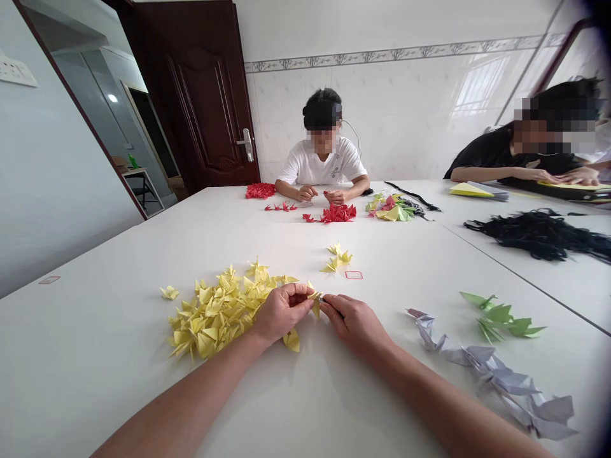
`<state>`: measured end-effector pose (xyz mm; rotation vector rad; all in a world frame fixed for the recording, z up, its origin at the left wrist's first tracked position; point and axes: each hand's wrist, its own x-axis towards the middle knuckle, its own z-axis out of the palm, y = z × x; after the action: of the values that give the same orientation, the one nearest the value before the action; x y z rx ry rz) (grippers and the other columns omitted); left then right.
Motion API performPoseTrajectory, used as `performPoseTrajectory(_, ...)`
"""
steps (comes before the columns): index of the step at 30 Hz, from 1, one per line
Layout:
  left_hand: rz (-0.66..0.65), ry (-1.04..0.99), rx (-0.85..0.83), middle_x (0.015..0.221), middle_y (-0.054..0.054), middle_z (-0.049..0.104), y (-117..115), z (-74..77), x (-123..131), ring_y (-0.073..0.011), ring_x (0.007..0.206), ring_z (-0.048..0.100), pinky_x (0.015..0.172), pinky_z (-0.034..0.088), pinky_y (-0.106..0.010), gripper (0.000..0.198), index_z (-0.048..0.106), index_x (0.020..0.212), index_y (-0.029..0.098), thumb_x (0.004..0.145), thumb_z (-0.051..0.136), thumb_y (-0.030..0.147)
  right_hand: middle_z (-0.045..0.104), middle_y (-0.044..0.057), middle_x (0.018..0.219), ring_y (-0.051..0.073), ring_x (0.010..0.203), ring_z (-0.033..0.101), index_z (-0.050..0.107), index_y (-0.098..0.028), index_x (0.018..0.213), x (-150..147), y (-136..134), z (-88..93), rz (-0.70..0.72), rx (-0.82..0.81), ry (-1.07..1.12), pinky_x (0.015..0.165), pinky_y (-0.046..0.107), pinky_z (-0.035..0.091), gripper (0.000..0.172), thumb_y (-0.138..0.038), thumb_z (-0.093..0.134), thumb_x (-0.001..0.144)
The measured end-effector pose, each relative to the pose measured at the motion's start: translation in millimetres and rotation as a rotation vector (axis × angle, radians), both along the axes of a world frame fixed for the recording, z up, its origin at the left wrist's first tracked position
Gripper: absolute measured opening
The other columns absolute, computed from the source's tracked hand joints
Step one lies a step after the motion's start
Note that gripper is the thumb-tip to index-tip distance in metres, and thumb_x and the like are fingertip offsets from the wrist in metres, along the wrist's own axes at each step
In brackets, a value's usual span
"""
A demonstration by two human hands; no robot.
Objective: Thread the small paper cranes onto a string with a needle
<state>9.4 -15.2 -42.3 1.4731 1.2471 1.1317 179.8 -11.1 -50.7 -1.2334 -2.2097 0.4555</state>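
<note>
My left hand (285, 310) pinches a yellow folded paper crane (316, 309) between thumb and fingers, just above the table. From the other side my right hand (354, 321) meets it, fingers closed on a small metal-tipped tool (321, 299) that touches the crane. Most of that tool is hidden in my fingers, so its kind is unclear. A heap of yellow paper cranes (214, 315) lies under and left of my left hand. Beyond my hands rests a small group of yellow cranes (338, 259).
White paper cranes (496, 375) in a row and green ones (506, 318) lie to the right. Across the white table (119, 318), a person (324, 159) handles red cranes (338, 214). Black cords (544, 234) are piled right, near another person (491, 159).
</note>
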Motion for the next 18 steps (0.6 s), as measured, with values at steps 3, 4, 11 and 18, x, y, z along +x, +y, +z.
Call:
performPoseTrajectory(3, -0.001, -0.011, -0.001, 0.08, -0.004, 0.066, 0.0, 0.4, 0.3, -0.0151, 0.076, 0.062, 0.072, 0.049, -0.025, 0.023, 0.064, 0.087, 0.015, 0.069, 0.067, 0.027, 0.057, 0.001, 0.068, 0.015, 0.061, 0.053, 0.057, -0.021, 0.076, 0.2, 0.7, -0.8, 0.0, 0.007, -0.012, 0.058, 0.024, 0.035, 0.028, -0.03, 0.036, 0.092)
performPoseTrajectory(4, -0.003, -0.012, 0.003, 0.08, -0.004, 0.066, -0.2, 0.6, 0.4, -0.0151, 0.076, 0.062, 0.071, 0.049, -0.025, 0.022, 0.064, 0.086, 0.015, 0.069, 0.067, 0.027, 0.058, 0.002, 0.068, 0.015, 0.062, 0.053, 0.057, -0.021, 0.076, 0.2, 0.9, -1.0, 0.001, 0.006, -0.015, 0.058, 0.024, 0.035, 0.028, -0.03, 0.036, 0.091)
performPoseTrajectory(11, 0.013, 0.022, 0.024, 0.081, -0.003, 0.066, -1.4, 1.6, 0.2, -0.0152, 0.078, 0.061, 0.073, 0.048, -0.026, 0.021, 0.064, 0.086, 0.016, 0.071, 0.065, 0.03, 0.057, 0.001, 0.065, 0.015, 0.058, 0.051, 0.057, -0.021, 0.074, 0.9, -2.5, 3.4, 0.027, -0.003, 0.014, 0.055, 0.024, 0.035, 0.028, -0.035, 0.038, 0.09)
performPoseTrajectory(18, -0.082, 0.023, 0.0, 0.081, -0.004, 0.065, -1.0, -0.7, -1.3, -0.0154, 0.077, 0.06, 0.071, 0.047, -0.026, 0.022, 0.064, 0.088, 0.016, 0.071, 0.066, 0.03, 0.063, 0.003, 0.076, 0.015, 0.062, 0.055, 0.055, -0.019, 0.112, 1.7, -1.9, -0.3, -0.036, -0.007, 0.222, 0.058, 0.026, 0.042, 0.034, -0.038, 0.05, 0.084)
